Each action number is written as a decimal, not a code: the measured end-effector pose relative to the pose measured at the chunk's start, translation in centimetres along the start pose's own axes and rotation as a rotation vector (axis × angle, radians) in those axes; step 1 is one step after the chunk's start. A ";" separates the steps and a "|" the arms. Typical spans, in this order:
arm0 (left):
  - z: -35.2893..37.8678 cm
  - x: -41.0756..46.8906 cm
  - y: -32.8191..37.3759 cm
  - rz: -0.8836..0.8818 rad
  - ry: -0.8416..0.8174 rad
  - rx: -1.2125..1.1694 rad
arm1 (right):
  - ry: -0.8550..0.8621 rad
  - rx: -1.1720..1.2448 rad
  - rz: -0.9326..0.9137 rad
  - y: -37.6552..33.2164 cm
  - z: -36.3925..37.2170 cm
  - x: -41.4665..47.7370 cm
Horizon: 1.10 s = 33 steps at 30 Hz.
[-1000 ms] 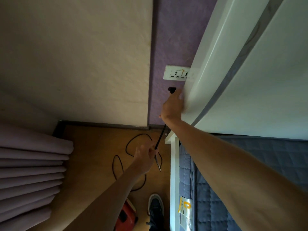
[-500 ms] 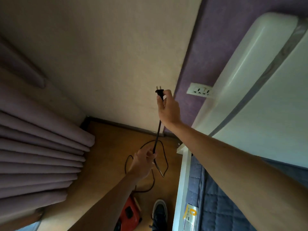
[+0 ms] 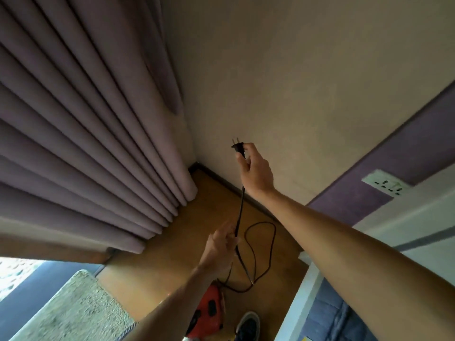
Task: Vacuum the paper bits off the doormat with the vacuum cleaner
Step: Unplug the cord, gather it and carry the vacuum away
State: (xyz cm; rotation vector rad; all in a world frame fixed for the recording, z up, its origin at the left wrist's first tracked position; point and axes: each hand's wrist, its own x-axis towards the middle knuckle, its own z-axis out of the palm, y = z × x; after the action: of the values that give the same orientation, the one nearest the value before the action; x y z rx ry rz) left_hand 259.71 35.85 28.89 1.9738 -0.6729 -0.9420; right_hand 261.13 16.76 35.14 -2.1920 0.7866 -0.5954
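Fingers (image 3: pixel 249 151) of the right hand (image 3: pixel 256 173) are closed narrowly on the black plug (image 3: pixel 237 146), which is pinched just behind its two prongs. The plug's long axis is held nearly upright, with the prongs directed up at the cream wall and not at the wall socket (image 3: pixel 382 184). The plug is found well apart from the wall socket, to its left and slightly above it.

The power cord (image 3: pixel 240 207) drops straight from the plug and is gripped lower down by the left hand (image 3: pixel 219 247), below and further left of the wall socket. That hand is blurred, so its finger positions are not certified. Slack cord is looped on the floor beneath.

The red vacuum cleaner (image 3: pixel 209 311) is noted on the floor, far below and left of the wall socket. The beige doormat (image 3: pixel 73 308) lies further left again. Paper bits cannot be made out on it.

The right hand is judged the nearer to the wall socket. It is assessed that the plug must be carried rightward and turned until its prongs face the socket plate. Vacuuming is judged not yet begun.
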 end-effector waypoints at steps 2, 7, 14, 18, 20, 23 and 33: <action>-1.7 -0.8 -1.0 -0.011 0.044 0.021 | -0.029 -0.008 -0.015 -2.0 1.8 -0.2; -5.3 -3.1 -4.3 -0.075 0.137 0.010 | -0.113 -0.008 -0.040 -6.2 6.3 -1.3; -10.1 -7.5 -8.1 -0.160 0.195 -0.115 | -0.255 0.045 -0.109 -12.8 12.9 -4.4; -13.1 -9.9 -10.1 -0.197 0.303 -0.160 | -0.317 0.036 -0.177 -17.1 16.4 -5.9; -14.4 -10.8 -11.3 -0.228 0.322 -0.184 | -0.344 0.037 -0.219 -18.9 18.1 -6.6; -15.7 -12.3 -13.2 -0.263 0.355 -0.208 | -0.405 0.035 -0.259 -21.3 20.7 -7.7; -18.1 -16.7 -18.9 -0.421 0.568 -0.413 | -0.626 -0.006 -0.338 -28.0 29.5 -13.0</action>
State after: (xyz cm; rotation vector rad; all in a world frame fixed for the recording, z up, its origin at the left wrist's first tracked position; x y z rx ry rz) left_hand 266.84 65.90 25.81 1.8953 0.2489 -0.6323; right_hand 279.91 55.17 35.31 -2.3362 0.0910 -0.0376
